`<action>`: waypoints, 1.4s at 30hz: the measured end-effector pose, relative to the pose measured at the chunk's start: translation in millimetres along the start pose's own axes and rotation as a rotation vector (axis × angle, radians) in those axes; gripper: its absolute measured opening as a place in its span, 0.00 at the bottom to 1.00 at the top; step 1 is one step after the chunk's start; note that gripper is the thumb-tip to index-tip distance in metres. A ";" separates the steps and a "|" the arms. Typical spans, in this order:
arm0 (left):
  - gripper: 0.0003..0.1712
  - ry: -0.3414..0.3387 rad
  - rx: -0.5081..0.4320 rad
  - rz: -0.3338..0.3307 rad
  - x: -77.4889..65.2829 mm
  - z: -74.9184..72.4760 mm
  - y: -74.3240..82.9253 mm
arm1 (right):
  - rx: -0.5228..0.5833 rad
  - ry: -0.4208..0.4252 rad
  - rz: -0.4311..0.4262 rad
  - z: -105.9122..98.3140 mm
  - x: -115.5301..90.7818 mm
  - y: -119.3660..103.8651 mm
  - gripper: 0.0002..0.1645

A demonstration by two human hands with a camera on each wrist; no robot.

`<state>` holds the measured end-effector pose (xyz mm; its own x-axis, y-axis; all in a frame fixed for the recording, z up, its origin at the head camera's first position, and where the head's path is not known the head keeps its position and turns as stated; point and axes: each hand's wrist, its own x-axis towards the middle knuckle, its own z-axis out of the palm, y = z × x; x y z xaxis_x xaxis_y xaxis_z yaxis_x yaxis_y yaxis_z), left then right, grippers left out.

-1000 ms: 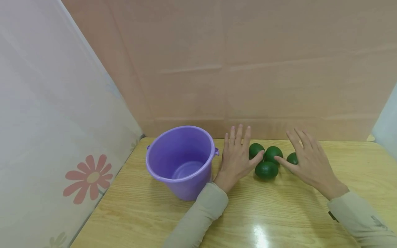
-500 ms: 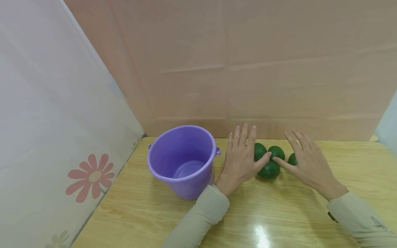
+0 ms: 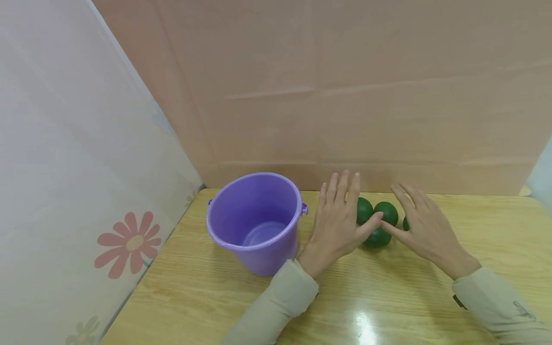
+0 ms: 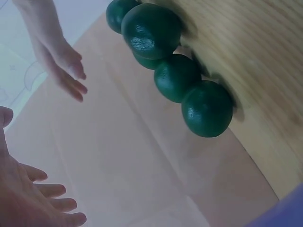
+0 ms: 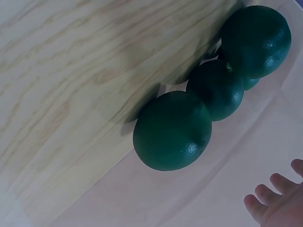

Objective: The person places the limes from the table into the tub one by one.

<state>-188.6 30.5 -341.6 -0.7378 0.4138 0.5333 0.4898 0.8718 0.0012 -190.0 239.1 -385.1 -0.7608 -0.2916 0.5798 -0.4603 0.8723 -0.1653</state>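
Note:
Several dark green, glossy round fruits point(image 3: 385, 213) sit in a group on the wooden table, partly covered by my hands in the head view. My left hand point(image 3: 336, 225) is spread over their left side, fingers straight and thumb pointing right. From the right, my right hand point(image 3: 424, 230) reaches in with spread fingers, its thumb tip close to the left thumb. Both hands hover above the fruits and hold nothing. The left wrist view shows the fruits point(image 4: 207, 109) in a row, apart from the fingers. In the right wrist view the nearest fruit point(image 5: 172, 131) is also untouched.
A purple bucket point(image 3: 263, 261) with nothing inside stands just left of my left forearm. A brown covering point(image 3: 362, 96) rises behind the table's point(image 3: 181, 297) far edge. On the left is a pale wall point(image 3: 64, 120) with a red flower print.
My left hand has shifted slightly right over the fruits, and the right hand slightly left. The thumbs have come closer together. The whole head view has drifted a little.

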 end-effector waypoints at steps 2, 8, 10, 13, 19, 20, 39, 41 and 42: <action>0.49 0.011 -0.001 0.002 -0.9 -3.5 -0.3 | -0.003 0.000 -0.009 0.7 0.6 -0.9 0.56; 0.47 0.028 -0.009 0.004 -3.6 -11.7 -2.0 | 0.009 -0.001 -0.035 4.3 1.5 -2.0 0.55; 0.47 0.028 -0.014 0.002 -4.8 -14.6 -2.3 | 0.017 -0.004 -0.037 5.5 1.4 -2.5 0.56; 0.46 0.033 -0.019 -0.004 -6.7 -18.7 -2.3 | 0.034 -0.018 -0.032 6.4 0.7 -4.0 0.56; 0.45 0.074 -0.011 -0.008 -9.4 -26.2 -2.1 | 0.059 -0.035 -0.046 9.9 1.0 -7.6 0.53; 0.44 0.084 -0.010 -0.010 -9.8 -27.2 -2.3 | 0.059 -0.036 -0.050 10.5 1.2 -8.1 0.53; 0.44 0.189 -0.047 -0.016 -20.5 -55.0 -16.9 | 0.098 -0.103 0.010 11.8 2.2 -11.8 0.54; 0.44 0.185 -0.063 -0.030 -22.1 -58.7 -19.7 | 0.096 -0.103 0.013 11.3 2.0 -12.3 0.53; 0.44 0.180 -0.069 -0.035 -23.0 -60.3 -20.8 | 0.092 -0.101 0.012 11.2 2.0 -12.5 0.53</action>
<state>-153.8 -13.0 -302.9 -0.6629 0.3246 0.6747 0.5005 0.8623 0.0769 -190.8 223.2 -390.8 -0.8065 -0.3240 0.4945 -0.4875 0.8377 -0.2463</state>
